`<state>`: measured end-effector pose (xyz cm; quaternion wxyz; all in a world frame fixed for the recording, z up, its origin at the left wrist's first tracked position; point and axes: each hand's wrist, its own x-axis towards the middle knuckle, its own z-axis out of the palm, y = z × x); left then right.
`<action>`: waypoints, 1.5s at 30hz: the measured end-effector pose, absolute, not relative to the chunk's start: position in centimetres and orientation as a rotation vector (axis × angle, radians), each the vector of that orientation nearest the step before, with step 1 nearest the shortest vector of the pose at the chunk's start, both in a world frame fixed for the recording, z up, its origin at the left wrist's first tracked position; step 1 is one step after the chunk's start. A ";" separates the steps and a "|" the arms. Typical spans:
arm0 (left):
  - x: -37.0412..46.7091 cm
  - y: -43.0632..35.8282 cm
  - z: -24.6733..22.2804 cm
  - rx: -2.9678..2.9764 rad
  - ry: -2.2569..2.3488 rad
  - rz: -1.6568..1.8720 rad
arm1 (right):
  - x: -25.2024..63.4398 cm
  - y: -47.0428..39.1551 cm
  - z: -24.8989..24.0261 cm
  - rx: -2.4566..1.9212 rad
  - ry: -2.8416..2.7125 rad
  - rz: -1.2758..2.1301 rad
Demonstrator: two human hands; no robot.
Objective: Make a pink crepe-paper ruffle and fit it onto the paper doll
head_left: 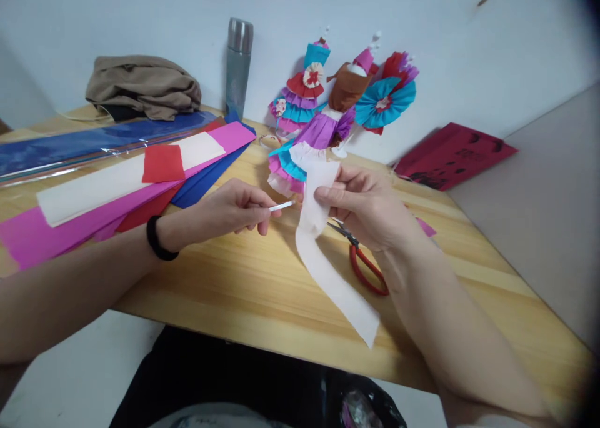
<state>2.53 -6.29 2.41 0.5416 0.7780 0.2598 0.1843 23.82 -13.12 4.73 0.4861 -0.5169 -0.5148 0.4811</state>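
Note:
My right hand [359, 200] pinches a long white crepe paper strip [328, 272] near its upper end. The strip's free end hangs down and to the right, over the table. Opposite it, my left hand [229, 206] is closed on a short, thin, whitish stick [282, 206] that points at the strip without plainly touching it. What the stick is exactly, I cannot make out. Beneath my right hand lie scissors [368, 272] with red handles, their blades partly hidden. Behind both hands stands a small figure in a tiered crepe paper dress [323, 131].
More paper-dressed figures [312, 72] stand by the wall, one near a blue pleated rosette [387, 103]. Crepe paper sheets [103, 184] are stacked at left. A grey bottle [239, 69], brown cloth [143, 84] and red bag [454, 156] sit at the back of the wooden table [234, 284].

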 end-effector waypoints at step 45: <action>2.8 -5.9 1.4 2.004 0.549 0.472 | 22.4 -13.9 4.3 -1.415 -1.862 1.110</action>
